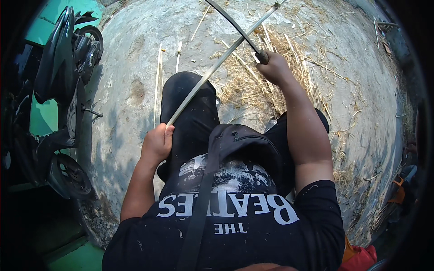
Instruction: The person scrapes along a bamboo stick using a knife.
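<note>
While the left hand (157,143) was clenched round its near end, a long pale strip (212,72) slanted up and rightward across the left knee (186,97) toward the top of the view. The right hand (275,67) was closed on the dark handle (261,57) of a curved blade (231,19). Blade and strip crossed beyond the knees; whether they touched could not be told.

Handling (judged): the strip looked like split cane or bamboo, probably light, stiff across short spans and springy over its full length. Its face appeared smooth, so some slip seemed likely; its edges might splinter. Best hold: the near end, thumb flat along the face, as the left hand had it, well apart from the crossing. A dark knot-like mark near the far end was possibly a stiffer spot. The blade seemed the heavier piece; its handle was the only sound grip.

Counts: held strip, one; blade, one; waist bag (246,141), one; motorbike (63,81), one, with two wheels visible. Loose strips (158,86) on the ground left of the shavings (246,92): at least three. Those among the shavings overlapped too much to count.
</note>
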The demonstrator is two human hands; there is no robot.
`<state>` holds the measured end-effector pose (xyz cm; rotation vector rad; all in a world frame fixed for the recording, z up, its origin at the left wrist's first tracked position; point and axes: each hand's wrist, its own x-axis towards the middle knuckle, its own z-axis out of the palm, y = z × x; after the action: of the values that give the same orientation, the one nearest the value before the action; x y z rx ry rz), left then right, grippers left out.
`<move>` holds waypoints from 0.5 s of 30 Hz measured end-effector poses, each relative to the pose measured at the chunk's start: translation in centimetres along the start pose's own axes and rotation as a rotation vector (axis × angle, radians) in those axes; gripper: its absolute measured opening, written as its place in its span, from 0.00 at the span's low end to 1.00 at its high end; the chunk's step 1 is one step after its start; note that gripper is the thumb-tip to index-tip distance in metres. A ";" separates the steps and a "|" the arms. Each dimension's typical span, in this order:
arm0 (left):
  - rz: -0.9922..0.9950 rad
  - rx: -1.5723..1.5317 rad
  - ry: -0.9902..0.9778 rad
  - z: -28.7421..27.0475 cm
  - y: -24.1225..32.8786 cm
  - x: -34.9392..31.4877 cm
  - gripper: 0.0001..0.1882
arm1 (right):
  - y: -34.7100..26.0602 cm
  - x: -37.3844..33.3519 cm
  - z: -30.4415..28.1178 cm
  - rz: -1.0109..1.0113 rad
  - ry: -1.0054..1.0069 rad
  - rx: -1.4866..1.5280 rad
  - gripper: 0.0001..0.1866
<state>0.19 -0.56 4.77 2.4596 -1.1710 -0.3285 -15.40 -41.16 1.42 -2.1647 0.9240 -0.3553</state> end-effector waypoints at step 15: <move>0.002 -0.139 -0.056 -0.2 -0.3 0.9 0.22 | -4.1 -2.5 2.4 -0.237 -0.263 -0.231 0.08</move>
<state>0.98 -1.02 4.76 2.3426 -1.1337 -0.4651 -13.92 -36.26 2.84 -2.4678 0.5862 -0.0735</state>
